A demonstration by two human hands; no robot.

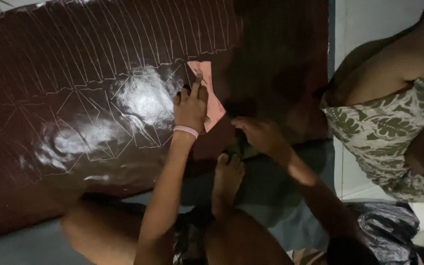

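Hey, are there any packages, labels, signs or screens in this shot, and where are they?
None that I can make out.
Nearest thing: a pink paper template, angular, unprinted as far as visible, pressed by the left hand on the glossy dark brown sheet.

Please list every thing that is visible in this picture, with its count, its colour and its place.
sheet: one, dark brown and glossy, with pale drawn outlines, spread over the floor.
template: one, pink, flat on the sheet under the left hand.
floor: pale, bare strip at right.
second person: one, in leaf-patterned cloth, at the right edge.
plastic bag: one, dark and shiny, bottom right.
wristband: one, pink, left wrist.
foot: one, bare, bottom centre.
left hand: pressing the template.
right hand: at the template's lower edge.
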